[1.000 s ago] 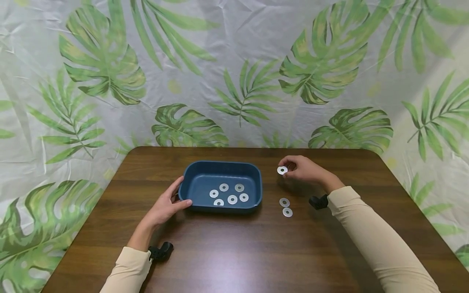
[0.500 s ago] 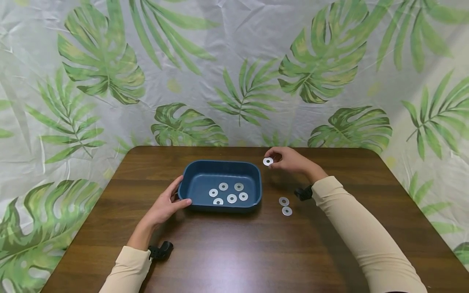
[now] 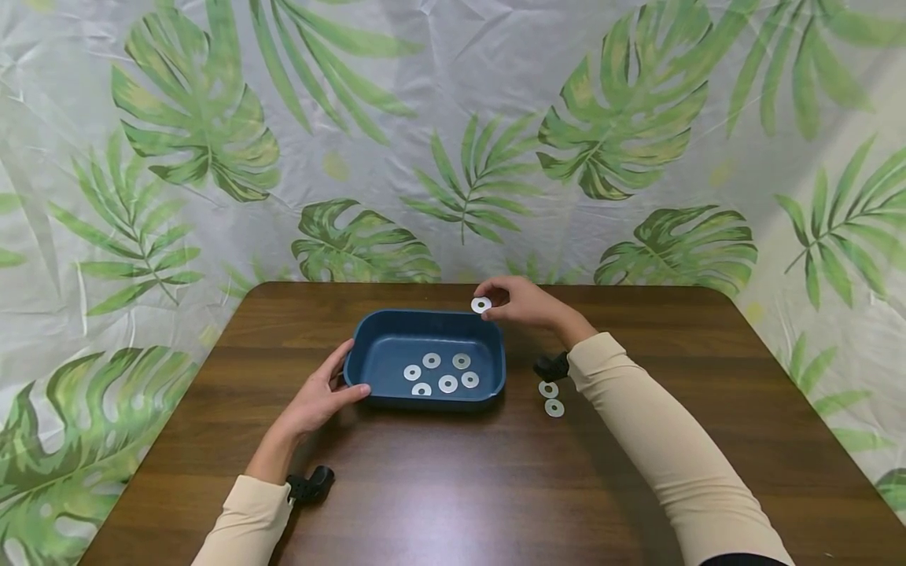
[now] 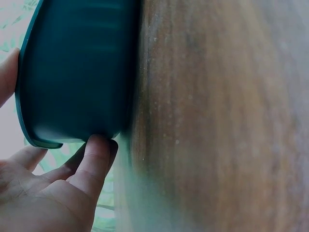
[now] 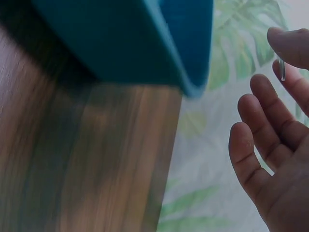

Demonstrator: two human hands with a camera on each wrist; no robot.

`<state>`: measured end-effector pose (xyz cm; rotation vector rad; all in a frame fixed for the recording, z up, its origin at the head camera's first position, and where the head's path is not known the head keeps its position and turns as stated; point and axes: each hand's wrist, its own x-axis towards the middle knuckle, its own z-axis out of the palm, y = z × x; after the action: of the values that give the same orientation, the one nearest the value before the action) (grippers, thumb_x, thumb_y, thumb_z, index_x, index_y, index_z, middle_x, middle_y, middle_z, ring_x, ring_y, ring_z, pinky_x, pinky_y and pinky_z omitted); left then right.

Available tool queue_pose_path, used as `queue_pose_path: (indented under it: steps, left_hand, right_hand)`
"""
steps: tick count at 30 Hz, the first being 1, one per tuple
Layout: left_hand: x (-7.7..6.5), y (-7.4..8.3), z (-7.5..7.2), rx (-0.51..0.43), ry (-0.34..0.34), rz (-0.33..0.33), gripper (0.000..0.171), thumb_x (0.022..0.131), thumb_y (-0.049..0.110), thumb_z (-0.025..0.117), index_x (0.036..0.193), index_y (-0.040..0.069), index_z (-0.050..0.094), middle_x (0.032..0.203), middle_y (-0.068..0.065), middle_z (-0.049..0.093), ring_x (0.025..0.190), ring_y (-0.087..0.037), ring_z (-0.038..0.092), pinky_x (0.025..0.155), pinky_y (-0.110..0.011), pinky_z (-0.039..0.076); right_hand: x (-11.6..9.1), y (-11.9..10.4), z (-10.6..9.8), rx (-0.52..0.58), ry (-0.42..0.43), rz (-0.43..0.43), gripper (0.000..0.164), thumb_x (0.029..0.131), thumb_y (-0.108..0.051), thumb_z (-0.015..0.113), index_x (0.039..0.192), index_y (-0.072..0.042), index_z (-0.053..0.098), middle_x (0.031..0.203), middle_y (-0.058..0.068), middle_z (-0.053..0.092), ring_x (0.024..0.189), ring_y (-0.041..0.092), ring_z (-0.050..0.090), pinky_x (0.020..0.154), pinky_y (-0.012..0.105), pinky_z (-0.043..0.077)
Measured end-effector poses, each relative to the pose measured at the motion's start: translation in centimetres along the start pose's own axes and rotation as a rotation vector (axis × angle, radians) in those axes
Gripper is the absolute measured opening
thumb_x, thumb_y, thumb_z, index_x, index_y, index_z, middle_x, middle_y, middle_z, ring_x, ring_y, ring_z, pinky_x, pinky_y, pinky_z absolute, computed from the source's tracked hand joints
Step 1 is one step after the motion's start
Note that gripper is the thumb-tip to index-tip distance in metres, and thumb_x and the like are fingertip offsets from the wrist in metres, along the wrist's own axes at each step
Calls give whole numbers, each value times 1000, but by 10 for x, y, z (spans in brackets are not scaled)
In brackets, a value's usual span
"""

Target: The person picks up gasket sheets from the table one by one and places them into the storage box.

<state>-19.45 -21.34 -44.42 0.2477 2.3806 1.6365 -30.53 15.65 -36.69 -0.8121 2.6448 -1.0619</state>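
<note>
A deep blue rectangular tray (image 3: 428,403) stands on the wooden table, with several flat metal washers (image 3: 448,384) lying on its floor. My left hand (image 3: 318,397) holds the tray's left end, thumb at the front rim and fingers against the end wall, as the left wrist view shows. Between thumb and index finger, my right hand (image 3: 527,304) pinches one washer (image 3: 481,305) over the tray's back right rim. Edge-on in the right wrist view, this washer (image 5: 282,70) shows as a thin sliver, and the other fingers are spread loosely.
Two more washers, one (image 3: 548,390) behind the other (image 3: 555,408), lie on the table (image 3: 453,487) right of the tray, close to the right wrist's black camera (image 3: 550,367). A leaf-patterned cloth (image 3: 467,157) hangs behind the table's far edge.
My right hand has moved left and slightly farther back with its washer, from beside the tray to above its back right rim. The left hand and tray have stayed put.
</note>
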Motion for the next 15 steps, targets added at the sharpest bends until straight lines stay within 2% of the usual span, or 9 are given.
queue_pose_path:
  steps: [8,15]
  left_hand:
    - [1,0,-1,-10,-8,-4,87,94,20,68,161,17,11,165,-22,16,146,-43,34,114,-54,34]
    - [0,0,-1,-15,-11,-3,87,94,19,68,161,17,11,165,-22,16,145,-43,36,112,-51,37]
  right_hand:
    - [12,-12,15,52,-45,-35,35,89,-8,71,122,-2,63,114,16,67,101,26,63,93,40,54]
    - [17,-15,24,4,-66,-16,34,90,-13,70,123,-7,64,116,11,67,102,24,62,93,38,54]
